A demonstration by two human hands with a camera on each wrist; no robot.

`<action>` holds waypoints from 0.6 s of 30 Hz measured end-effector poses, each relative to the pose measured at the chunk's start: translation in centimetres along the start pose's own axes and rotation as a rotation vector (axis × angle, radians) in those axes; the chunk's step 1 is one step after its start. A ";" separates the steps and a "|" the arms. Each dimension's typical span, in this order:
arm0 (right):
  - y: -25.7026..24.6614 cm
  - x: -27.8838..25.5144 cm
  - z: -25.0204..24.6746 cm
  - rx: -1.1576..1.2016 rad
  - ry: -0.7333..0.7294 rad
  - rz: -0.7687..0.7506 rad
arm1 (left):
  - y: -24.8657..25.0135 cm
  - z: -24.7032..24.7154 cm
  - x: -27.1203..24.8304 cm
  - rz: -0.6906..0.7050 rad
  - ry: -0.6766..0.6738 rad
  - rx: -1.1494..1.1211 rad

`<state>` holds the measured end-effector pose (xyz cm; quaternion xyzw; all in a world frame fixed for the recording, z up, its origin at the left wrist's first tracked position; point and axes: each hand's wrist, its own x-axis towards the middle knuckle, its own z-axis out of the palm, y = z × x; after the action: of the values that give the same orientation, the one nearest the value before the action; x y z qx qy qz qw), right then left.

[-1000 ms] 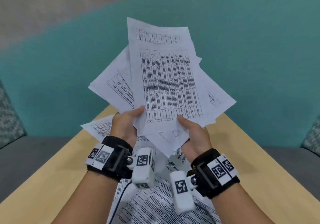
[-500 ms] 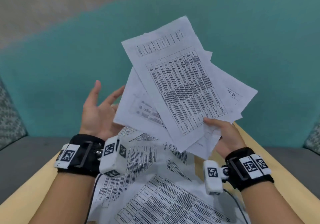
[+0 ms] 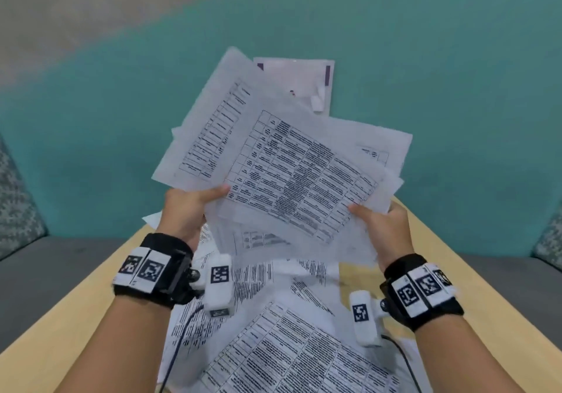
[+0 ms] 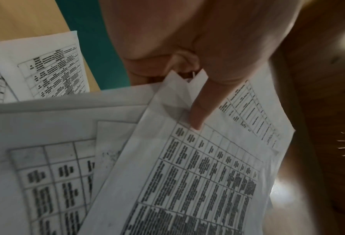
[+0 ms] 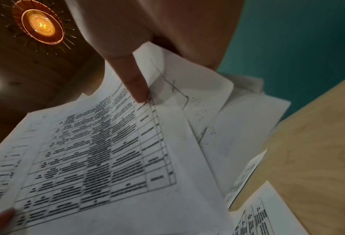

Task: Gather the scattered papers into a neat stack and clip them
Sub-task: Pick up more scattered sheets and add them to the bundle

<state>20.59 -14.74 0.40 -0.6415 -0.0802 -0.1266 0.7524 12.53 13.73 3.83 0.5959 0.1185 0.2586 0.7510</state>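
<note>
Left hand (image 3: 185, 210) back on fanned papers (image 3: 292, 173)

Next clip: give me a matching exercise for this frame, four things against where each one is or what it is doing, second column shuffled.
Things
1. left hand
2. right hand
3. fanned bundle of white printed sheets
4. loose white printed sheets

States
A. lying on the light wooden table
B. held up in the air, corners misaligned
C. grips the bundle's lower right edge
D. grips the bundle's lower left edge

Pairs: 1-D, 2-C, 3-B, 4-A
</note>
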 end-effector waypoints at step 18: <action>1.3 -0.1 0.5 -0.009 0.036 -0.103 | -2.8 -0.3 1.0 -0.111 0.002 -0.005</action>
<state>20.91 -14.05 -0.80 -0.6375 -0.0988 -0.1770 0.7433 13.86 14.08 1.21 0.5863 0.1515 0.2175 0.7655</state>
